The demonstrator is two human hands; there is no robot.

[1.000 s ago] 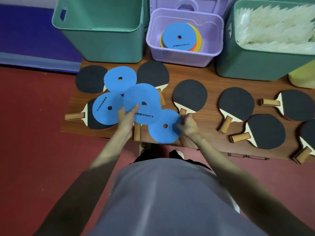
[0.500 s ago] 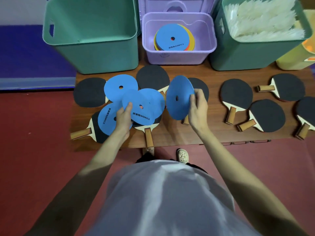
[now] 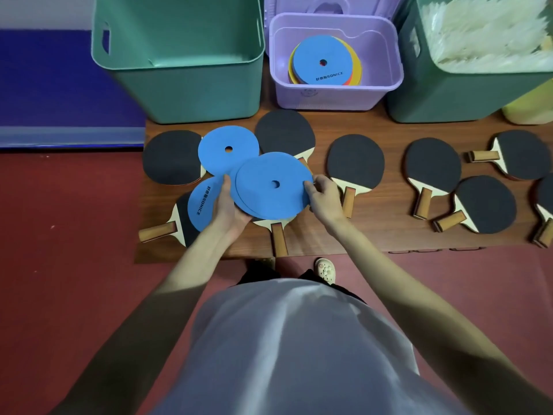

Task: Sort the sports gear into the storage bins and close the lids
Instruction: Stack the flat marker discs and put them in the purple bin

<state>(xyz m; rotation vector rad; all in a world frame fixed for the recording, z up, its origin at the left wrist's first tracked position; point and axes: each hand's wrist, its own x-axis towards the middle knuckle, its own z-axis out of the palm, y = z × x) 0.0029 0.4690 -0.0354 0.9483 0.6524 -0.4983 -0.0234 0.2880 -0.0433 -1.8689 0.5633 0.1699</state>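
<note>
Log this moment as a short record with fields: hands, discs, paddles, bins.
left hand: holds the stacked blue discs from below
right hand: fingers pinch the stack's right edge
loose discs: two blue ones, one behind the stack, one lying on a paddle
paddles: black-faced, spread over the wooden board
purple bin: open, holds coloured discs, blue on top
left green bin: open, nothing visible inside
right green bin: white items inside
</note>
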